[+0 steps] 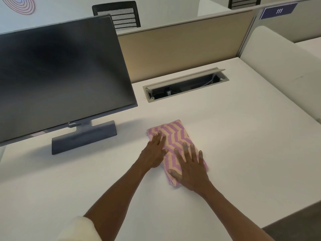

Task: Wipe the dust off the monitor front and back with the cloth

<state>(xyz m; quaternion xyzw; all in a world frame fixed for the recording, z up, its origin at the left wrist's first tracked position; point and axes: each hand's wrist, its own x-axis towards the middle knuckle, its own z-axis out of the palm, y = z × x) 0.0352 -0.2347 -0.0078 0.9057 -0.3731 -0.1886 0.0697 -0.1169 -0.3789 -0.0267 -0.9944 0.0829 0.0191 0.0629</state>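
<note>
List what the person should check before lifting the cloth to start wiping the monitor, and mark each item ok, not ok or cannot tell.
1. Cloth within reach, folded flat on the desk: ok.
2. Cloth gripped ready to lift: not ok; left hand and right hand lie flat on it.
3. Monitor upright on its stand: ok.
4. Screen off: ok, it is dark.
5. Back of monitor reachable: cannot tell, hidden from view.
6. Open cable hatch apart from the cloth: ok.
</note>
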